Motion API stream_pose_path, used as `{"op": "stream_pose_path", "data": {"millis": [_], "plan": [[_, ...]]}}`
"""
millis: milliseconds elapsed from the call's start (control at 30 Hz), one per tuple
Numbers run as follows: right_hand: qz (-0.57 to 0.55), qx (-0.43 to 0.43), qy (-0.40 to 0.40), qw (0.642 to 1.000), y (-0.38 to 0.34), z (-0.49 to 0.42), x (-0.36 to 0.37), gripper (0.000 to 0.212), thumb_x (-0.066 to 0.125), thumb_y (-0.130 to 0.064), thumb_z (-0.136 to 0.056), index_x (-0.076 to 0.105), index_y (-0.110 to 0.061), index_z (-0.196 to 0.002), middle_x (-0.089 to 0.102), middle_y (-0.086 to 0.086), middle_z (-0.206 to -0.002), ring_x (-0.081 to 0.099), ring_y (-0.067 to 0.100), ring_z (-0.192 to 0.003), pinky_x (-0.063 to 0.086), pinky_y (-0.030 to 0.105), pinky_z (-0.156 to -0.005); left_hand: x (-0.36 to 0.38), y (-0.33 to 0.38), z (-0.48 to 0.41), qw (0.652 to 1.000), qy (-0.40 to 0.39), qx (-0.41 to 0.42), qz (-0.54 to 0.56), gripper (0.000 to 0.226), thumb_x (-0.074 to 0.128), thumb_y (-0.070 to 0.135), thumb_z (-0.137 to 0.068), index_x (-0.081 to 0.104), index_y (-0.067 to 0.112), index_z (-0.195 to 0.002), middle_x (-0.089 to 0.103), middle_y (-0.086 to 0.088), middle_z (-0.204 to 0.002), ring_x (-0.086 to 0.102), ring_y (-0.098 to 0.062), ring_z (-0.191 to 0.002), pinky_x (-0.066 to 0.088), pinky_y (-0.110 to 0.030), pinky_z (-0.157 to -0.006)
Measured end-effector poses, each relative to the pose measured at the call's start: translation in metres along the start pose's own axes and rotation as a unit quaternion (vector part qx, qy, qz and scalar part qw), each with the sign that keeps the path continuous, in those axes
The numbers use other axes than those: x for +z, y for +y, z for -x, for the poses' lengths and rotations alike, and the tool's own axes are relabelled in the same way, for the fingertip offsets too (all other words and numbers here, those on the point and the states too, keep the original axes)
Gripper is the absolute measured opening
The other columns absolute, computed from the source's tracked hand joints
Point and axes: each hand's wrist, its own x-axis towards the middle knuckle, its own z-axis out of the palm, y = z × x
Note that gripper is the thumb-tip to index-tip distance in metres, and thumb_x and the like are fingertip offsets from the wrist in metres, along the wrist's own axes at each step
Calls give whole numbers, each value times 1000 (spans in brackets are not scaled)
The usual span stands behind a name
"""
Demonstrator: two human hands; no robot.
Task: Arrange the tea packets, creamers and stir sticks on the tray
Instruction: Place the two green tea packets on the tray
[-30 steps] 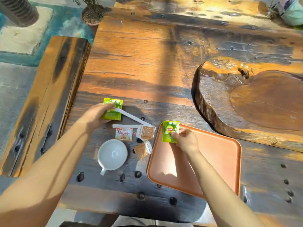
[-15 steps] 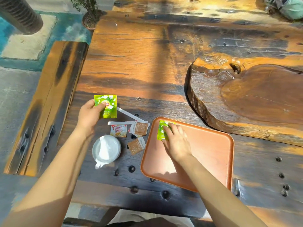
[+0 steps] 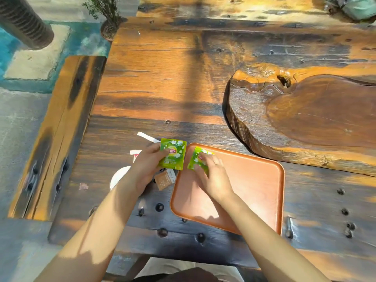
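Note:
An orange tray (image 3: pixel 254 190) lies on the wooden table in front of me. My right hand (image 3: pixel 211 176) presses a green tea packet (image 3: pixel 196 157) flat into the tray's far left corner. My left hand (image 3: pixel 146 165) holds a second green tea packet (image 3: pixel 174 153) just left of the tray's rim, above the table. A brown creamer packet (image 3: pixel 165 180) lies under it beside the tray. A white stir stick (image 3: pixel 147 137) pokes out behind my left hand. Other packets are mostly hidden by that hand.
A white cup (image 3: pixel 119 176) stands left of my left wrist, partly hidden. A thick carved wooden slab (image 3: pixel 305 119) rises behind and right of the tray. A wooden bench (image 3: pixel 55 129) runs along the table's left side. A potted plant (image 3: pixel 107 19) sits beyond the far left corner.
My left hand has lifted the second tea packet and carried it right, up to the tray's left rim. My right hand stays on the first packet in the tray.

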Motion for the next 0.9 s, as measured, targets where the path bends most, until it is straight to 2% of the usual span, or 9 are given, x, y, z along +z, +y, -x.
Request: {"op": "stream_pose_path", "data": {"millis": [67,133,300,400,467,533,667,800,900], "plan": [[-228,91,-22,969,-13,8,-3,36,53,-42,-85,59,-19,-113,63,-4,-86,56,20,-82,47,37,-75,12,-4,2,1000,-21,-14,-10,17,56,6,-88,66,20,-87,74,8,-69,69,-5,-62,57,-19,-59],[-394,158,-27,905,-19,12,-3,9,58,-32,-87,61,-25,-93,56,-5,-67,50,14,-61,40,29,-57,23,-9,3,999,-45,-22,-16,17,56,6,-88,67,19,-87,74,5,-74,68,-7,-66,57,-21,-63],[-473,177,13,863,-4,22,-5,20,65,-27,-80,58,-8,-78,45,15,-65,38,19,-51,28,31,-47,50,-20,11,994,-92,-50,14,13,56,3,-87,67,9,-92,75,2,-71,70,-8,-62,59,-19,-60],[-434,231,92,866,17,26,-11,17,61,-12,-86,59,-14,-69,52,11,-60,45,20,-55,37,34,-55,53,-33,4,991,-19,24,-131,20,60,5,-84,66,12,-102,67,9,-69,64,-2,-60,58,-24,-69],[-373,267,142,877,34,24,-17,25,60,-10,-86,56,-19,-63,56,3,-62,49,19,-62,40,37,-65,56,-38,-1,947,10,119,-297,24,60,7,-83,68,17,-103,63,11,-73,58,-6,-67,50,-24,-76],[-323,291,160,886,46,19,-23,27,61,-11,-85,53,-20,-61,58,2,-62,52,21,-66,41,38,-68,61,-40,-5,898,16,187,-398,28,60,5,-81,70,14,-105,65,-5,-87,58,-20,-81,46,-28,-81],[-254,278,150,914,44,5,-27,23,61,-14,-85,52,-16,-63,56,10,-66,49,22,-66,38,34,-66,69,-53,-20,823,-27,268,-500,30,59,9,-76,70,10,-104,66,-13,-114,53,-33,-115,38,-40,-101],[-168,261,106,945,36,-4,-23,11,62,-16,-85,59,-8,-78,53,4,-62,50,25,-68,39,33,-67,68,-69,-31,784,-35,285,-551,31,60,8,-70,69,7,-100,64,-15,-112,55,-37,-110,47,-46,-93],[-36,238,117,964,35,1,-18,21,63,-18,-82,58,-5,-97,62,16,-96,56,33,-93,44,38,-83,70,-74,-29,783,-9,292,-550,30,61,9,-71,68,6,-100,63,-15,-113,56,-36,-106,45,-41,-91]]}}
